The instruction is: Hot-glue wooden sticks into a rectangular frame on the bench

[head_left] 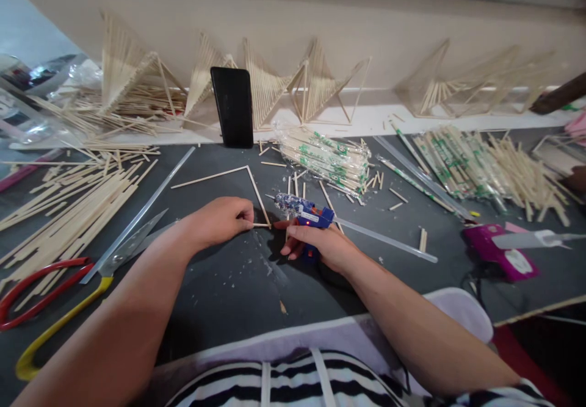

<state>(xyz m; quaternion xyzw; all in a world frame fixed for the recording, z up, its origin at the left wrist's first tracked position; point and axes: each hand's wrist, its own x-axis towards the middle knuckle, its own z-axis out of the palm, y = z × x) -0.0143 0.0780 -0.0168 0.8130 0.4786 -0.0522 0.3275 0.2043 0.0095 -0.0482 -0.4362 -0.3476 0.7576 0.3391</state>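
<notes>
My left hand is closed, pinching a short wooden stick whose far end meets a longer stick. That longer stick joins another thin stick at a corner, forming an angled frame on the dark table. Wrapped round the handle of a blue glue gun is my right hand. The gun's nozzle points left, above the frame's lower corner, and a clear glue stick sticks out of its back. A finger of my right hand lies close to that corner.
Large scissors and loose sticks lie at left. A black phone leans upright before stick structures. Wrapped stick bundles lie behind the gun. At right are a purple box and more packs.
</notes>
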